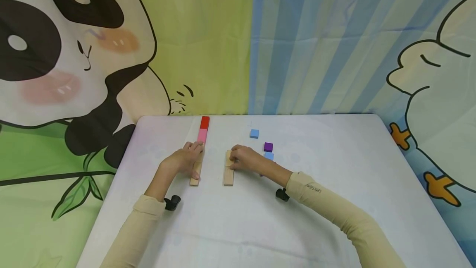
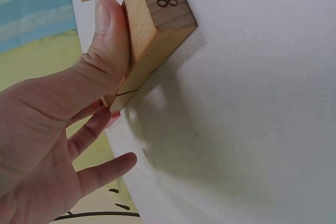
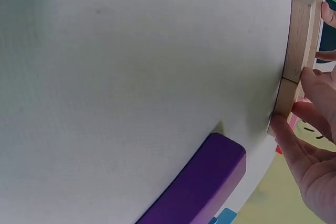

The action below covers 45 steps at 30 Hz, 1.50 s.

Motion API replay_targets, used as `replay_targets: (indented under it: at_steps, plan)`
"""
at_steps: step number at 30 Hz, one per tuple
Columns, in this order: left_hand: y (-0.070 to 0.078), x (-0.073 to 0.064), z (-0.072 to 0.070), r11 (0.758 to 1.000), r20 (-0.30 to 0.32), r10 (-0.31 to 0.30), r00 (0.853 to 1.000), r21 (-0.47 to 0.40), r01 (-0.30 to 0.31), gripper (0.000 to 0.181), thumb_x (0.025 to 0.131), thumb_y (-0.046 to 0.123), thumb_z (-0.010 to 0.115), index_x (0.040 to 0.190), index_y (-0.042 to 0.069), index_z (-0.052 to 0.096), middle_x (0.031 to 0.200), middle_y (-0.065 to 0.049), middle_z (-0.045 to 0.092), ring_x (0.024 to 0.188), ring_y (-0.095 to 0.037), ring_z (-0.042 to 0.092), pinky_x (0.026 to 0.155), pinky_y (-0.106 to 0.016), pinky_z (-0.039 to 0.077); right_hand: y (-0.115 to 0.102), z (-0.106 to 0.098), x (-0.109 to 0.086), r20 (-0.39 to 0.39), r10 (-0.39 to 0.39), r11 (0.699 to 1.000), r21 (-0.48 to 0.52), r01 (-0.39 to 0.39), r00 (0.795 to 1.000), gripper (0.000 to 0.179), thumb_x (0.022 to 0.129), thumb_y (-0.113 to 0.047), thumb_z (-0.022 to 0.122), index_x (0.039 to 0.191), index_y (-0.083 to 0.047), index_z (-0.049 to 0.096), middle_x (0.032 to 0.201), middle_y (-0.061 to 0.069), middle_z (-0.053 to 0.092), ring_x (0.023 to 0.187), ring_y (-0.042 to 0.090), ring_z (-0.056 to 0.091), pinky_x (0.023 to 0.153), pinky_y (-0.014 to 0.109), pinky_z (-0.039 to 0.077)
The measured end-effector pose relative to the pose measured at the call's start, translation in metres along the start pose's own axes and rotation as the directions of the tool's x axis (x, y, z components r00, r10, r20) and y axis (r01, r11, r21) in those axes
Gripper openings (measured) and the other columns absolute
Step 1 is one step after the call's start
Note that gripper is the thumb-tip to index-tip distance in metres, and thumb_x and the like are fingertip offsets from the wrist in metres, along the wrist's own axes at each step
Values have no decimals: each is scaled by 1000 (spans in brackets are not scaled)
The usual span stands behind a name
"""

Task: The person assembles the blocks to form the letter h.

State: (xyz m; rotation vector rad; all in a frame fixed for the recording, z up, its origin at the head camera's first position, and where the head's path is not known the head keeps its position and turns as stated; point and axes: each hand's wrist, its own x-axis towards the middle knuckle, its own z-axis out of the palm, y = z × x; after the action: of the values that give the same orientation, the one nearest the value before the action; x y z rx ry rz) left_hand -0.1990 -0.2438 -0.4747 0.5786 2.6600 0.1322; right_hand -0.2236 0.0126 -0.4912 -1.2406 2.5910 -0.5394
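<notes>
Long block row (image 1: 198,163) lies left of the shorter wooden row (image 1: 228,171); the left hand (image 1: 184,159), spread wide, touches the first, while the right hand (image 1: 247,159) pinches the second. Uneven pressure could push either row crooked.

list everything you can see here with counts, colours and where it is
wooden blocks: at least 4, tan, two rows under the hands
pink block: 1, pink, in left row
red block: 1, red, far end of left row
blue blocks: 2, light blue, right of both rows
purple block: at least 1, purple, by nearer blue one
table: 1, white, under everything
panda: 1, black and white, backdrop left
white figure: 1, orange feet, backdrop right
wrist cameras: 2, black, at wrists
sleeves: 2, beige, on arms
left hand: 1, bare, touching left row
right hand: 1, bare, on right row
</notes>
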Motion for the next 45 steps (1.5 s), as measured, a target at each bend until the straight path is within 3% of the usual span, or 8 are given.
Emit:
replay_targets:
  at_steps: [5, 12, 16, 18, 24, 30, 37, 45]
  plan:
    - [-2, 1, 2, 1000, 3, -6, 1000, 3, 6, 104, 66, 43, 86, 145, 3, 32, 158, -16, 22, 138, -39, 31, 104, -55, 43, -3, 2, 0, 19, 19, 1000, -16, -18, 1000, 22, 86, -21, 73, 95, -1, 71, 107, 14, 65, 91, 20, 60, 77, 32, 53]
    - [-1, 0, 2, 1000, 0, -2, 1000, 3, 2, 105, 64, 43, 86, 145, 2, 32, 158, -17, 22, 136, -39, 32, 103, -54, 45, -3, 8, -2, 7, 9, 999, -49, -8, 1000, 19, 88, -20, 70, 79, -5, 63, 99, 13, 62, 73, 13, 44, 64, 23, 39]
    - [-1, -1, 2, 1000, 4, -11, 1000, 2, 11, 105, 65, 43, 86, 145, 3, 33, 158, -16, 22, 137, -39, 32, 104, -54, 44, -6, 10, -6, -14, -12, 992, -126, 10, 1000, 19, 91, -21, 66, 81, -6, 62, 122, 22, 63, 93, 22, 65, 76, 28, 53]
    - [-2, -1, 1, 1000, 6, -15, 1000, 2, 15, 105, 65, 43, 86, 145, 3, 32, 159, -16, 22, 137, -38, 32, 104, -54, 44, -8, 8, -10, -41, -17, 990, -143, 11, 999, 16, 92, -22, 66, 89, -6, 65, 132, 25, 58, 108, 30, 66, 86, 35, 56]
    - [-1, 0, 0, 1000, 7, -7, 1000, -1, 7, 105, 65, 43, 86, 145, 2, 32, 158, -16, 22, 136, -38, 32, 104, -54, 44, -10, -4, -34, -99, 42, 996, -79, -50, 994, 31, 94, -22, 64, 119, -6, 69, 141, 21, 53, 121, 34, 59, 99, 42, 51]
    - [1, -1, 0, 1000, 10, -4, 1000, 4, 4, 104, 66, 43, 85, 146, 2, 32, 158, -16, 22, 137, -38, 32, 103, -53, 45, -1, -11, -66, -117, 94, 990, -90, -105, 989, 30, 93, -23, 65, 119, -8, 70, 140, 17, 56, 120, 30, 61, 96, 43, 53]
    - [2, -2, 0, 1000, 0, -2, 1000, 14, 2, 104, 67, 43, 85, 146, 2, 32, 159, -17, 23, 137, -39, 32, 105, -54, 44, 11, -14, -103, -169, 140, 986, -68, -153, 976, 30, 88, -21, 71, 115, -9, 72, 138, 19, 57, 121, 36, 59, 97, 47, 52]
    - [0, -1, 1, 1000, -2, -4, 1000, 3, 4, 104, 65, 43, 85, 145, 2, 33, 158, -16, 22, 135, -38, 33, 103, -53, 44, 20, -14, -123, -149, 207, 977, -25, -213, 967, 37, 85, -20, 73, 121, -11, 69, 139, 19, 56, 123, 37, 57, 97, 47, 52]
